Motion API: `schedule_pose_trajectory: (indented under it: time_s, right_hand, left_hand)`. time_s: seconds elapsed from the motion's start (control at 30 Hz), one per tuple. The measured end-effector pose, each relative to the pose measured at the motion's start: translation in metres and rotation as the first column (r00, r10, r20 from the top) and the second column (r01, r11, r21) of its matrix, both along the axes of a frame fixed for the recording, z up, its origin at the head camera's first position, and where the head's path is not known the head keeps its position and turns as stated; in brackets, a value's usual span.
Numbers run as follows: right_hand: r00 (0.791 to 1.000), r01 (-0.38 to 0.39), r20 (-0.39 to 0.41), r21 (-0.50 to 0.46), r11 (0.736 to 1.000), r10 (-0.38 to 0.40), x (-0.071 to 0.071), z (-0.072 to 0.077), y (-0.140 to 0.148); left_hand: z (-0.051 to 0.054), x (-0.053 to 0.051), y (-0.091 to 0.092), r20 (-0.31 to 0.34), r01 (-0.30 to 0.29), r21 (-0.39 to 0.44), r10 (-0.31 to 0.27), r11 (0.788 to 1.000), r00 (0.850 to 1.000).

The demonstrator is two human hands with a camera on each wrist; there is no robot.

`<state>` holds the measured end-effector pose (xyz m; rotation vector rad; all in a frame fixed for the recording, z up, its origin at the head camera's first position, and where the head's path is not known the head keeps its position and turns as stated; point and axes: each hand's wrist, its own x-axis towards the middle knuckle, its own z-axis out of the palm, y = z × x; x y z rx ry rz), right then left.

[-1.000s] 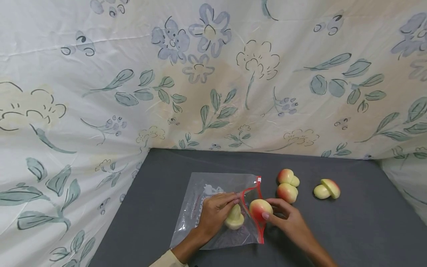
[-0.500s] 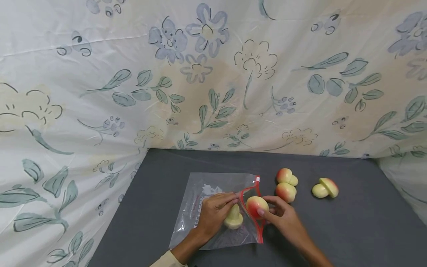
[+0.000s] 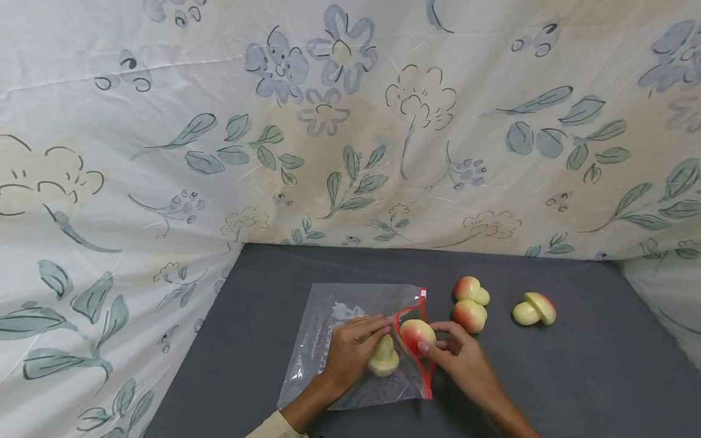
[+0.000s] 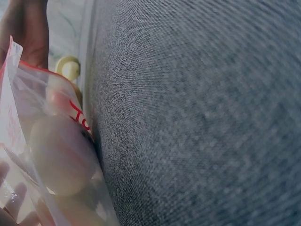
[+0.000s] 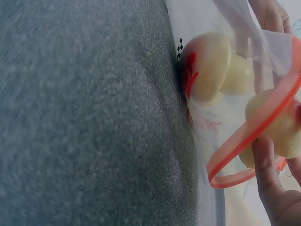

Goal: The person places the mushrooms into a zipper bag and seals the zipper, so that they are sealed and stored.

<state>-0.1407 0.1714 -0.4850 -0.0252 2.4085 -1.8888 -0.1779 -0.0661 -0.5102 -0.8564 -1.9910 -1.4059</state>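
A clear zip bag [image 3: 300,374] with a red closure lies flat, its mouth parted towards the right. Inside it rests a pale toy mushroom [image 3: 385,363]; the right wrist view shows that mushroom's [image 5: 207,66] red-tinged cap and stem through the plastic. My left hand [image 3: 350,350] lies over the bag and holds its upper layer near the mouth. My right hand [image 3: 465,365] grips another red-and-yellow toy mushroom [image 3: 416,336] by thumb and fingers, right at the bag's opening. In the right wrist view the red closure strip [image 5: 263,120] crosses in front of this held mushroom.
Behind my right hand, two toy mushrooms [image 3: 470,316] lie against each other on the dark grey table [image 3: 263,304]. Farther right lies one more toy mushroom [image 3: 541,308] on its side. A floral cloth [image 3: 350,152] hangs along the back and left of the table.
My right hand has moved left with the toy mushroom, bringing it from the outer edge of the bag's mouth into the opening. My left hand stays in place on the bag.
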Motion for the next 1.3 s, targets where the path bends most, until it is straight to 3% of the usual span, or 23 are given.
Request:
schedule_pose_trajectory:
  time_s: [0.23, 0.5, 1.3]
  right_hand:
    - [0.999, 0.022, -0.030, -0.036, 0.999, -0.023, -0.001, -0.002, -0.004]
    - [0.989, -0.050, -0.145, -0.080, 0.996, 0.038, -0.004, -0.006, -0.003]
    - [0.984, -0.053, -0.175, -0.093, 0.994, 0.036, -0.001, -0.018, 0.010]
  left_hand:
    - [0.002, 0.001, 0.000, -0.003, -0.001, -0.002, 0.001, 1.000, 1.000]
    - [0.004, 0.000, 0.000, 0.009, 0.009, 0.010, -0.009, 1.000, 1.000]
    - [0.003, 0.000, 0.001, -0.005, 0.023, 0.017, -0.023, 1.000, 1.000]
